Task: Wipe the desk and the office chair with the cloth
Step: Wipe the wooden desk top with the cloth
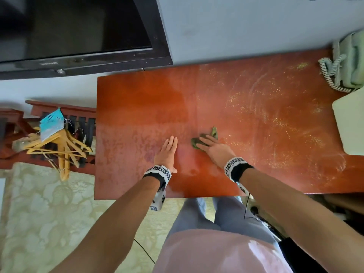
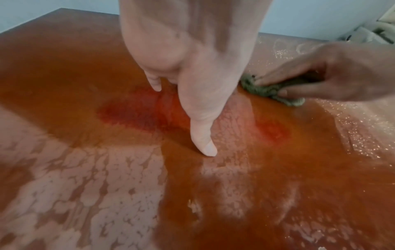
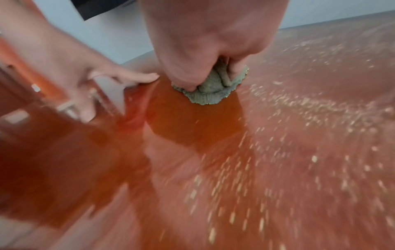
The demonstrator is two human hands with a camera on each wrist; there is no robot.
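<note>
Right hand has the cloth bunched under curled fingers mid-desk; dusty part lies toward the right edge. Left hand flat, holding nothing.

From my remote seat this reads as a hotel guest room or a similar lodging bedroom — not an office. A dark flat-screen television hangs on the pale wall above a glossy red-brown wooden counter. At the counter's far right end sits a pale green corded telephone with a coiled cord. To the left I see a slatted wooden rack carrying a heap of wooden clothes hangers and a light blue tagged bag — the floor is covered in cream, floral-patterned carpet.
</note>
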